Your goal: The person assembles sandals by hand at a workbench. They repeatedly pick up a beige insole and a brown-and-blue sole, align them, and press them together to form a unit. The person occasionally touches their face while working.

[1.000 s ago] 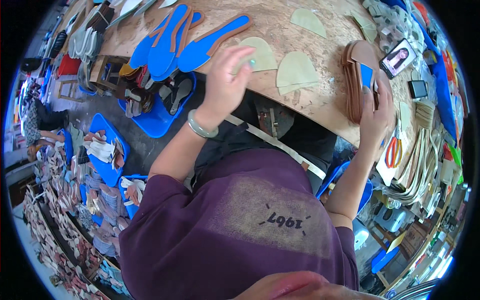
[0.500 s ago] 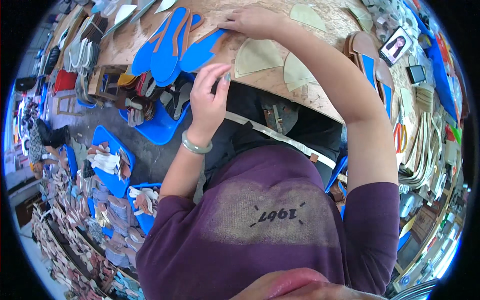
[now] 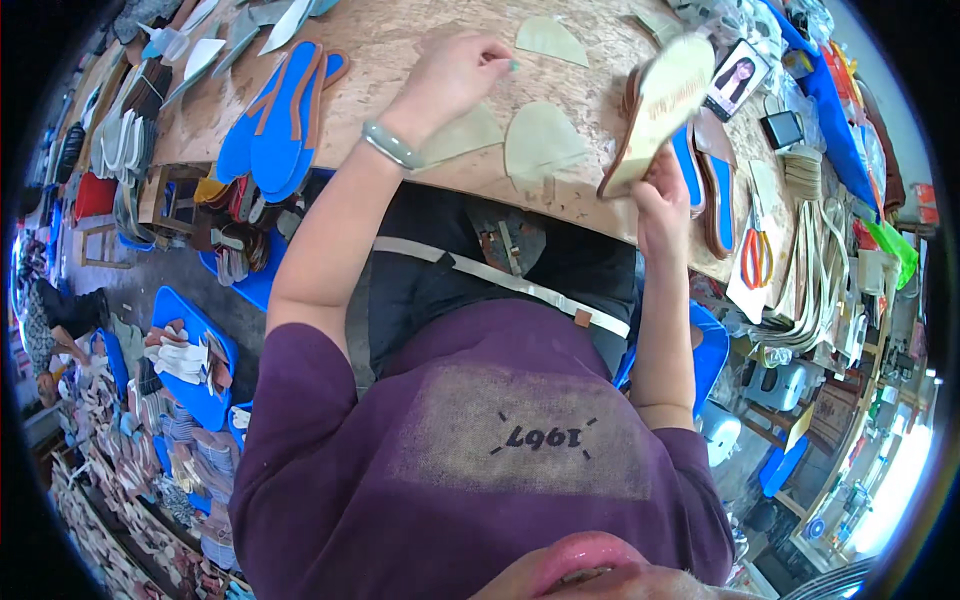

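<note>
My right hand (image 3: 663, 200) grips the near end of a cream-faced insole (image 3: 674, 85), holding it raised at a slant above the right side of the wooden worktable (image 3: 400, 75). Over the middle of the table is my left hand (image 3: 458, 80), its fingers curled toward the thumb; anything pinched there is too small to make out. Half-round pale sheets lie beneath and beside it: one partly under my left wrist (image 3: 470, 135), another nearer the middle (image 3: 540, 145), a third farther back (image 3: 553, 40). Blue insoles (image 3: 285, 135) with brown edging overlap at the table's left.
More brown and blue insoles (image 3: 715, 185) lie right of my right hand. Beyond them are a phone (image 3: 738, 80) showing a person and a small black box (image 3: 782, 129). Orange-handled scissors (image 3: 757, 255) and hanging pale strips (image 3: 830, 270) are at the right. Blue bins (image 3: 195, 340) stand lower left.
My left hand has moved up and right over the table. My right hand has come back from the far middle to the right side and now holds an insole.
</note>
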`<action>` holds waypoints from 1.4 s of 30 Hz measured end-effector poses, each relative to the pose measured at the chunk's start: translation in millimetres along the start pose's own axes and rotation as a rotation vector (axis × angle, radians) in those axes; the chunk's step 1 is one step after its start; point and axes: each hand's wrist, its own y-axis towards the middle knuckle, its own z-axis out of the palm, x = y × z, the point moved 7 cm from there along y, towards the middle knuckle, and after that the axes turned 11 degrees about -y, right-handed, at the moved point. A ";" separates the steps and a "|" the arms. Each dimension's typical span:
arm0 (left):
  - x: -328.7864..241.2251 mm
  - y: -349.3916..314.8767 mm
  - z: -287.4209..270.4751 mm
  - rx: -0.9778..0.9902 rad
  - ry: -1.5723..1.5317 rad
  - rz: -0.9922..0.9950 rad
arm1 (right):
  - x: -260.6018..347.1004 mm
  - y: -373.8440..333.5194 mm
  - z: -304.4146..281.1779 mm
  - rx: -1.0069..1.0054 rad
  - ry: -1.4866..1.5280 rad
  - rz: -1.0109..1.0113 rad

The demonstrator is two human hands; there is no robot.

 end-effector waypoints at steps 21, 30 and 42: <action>-17.0 -36.2 68.1 -0.085 -0.742 -0.260 | 0.2 -29.8 2.2 0.129 0.156 -0.009; -45.2 -41.4 100.9 0.036 -2.003 -0.370 | 30.3 -49.5 -16.3 0.038 0.080 -0.108; -67.1 -58.9 95.0 0.348 -2.188 -0.270 | 55.6 -61.3 32.2 -0.030 -0.766 -0.519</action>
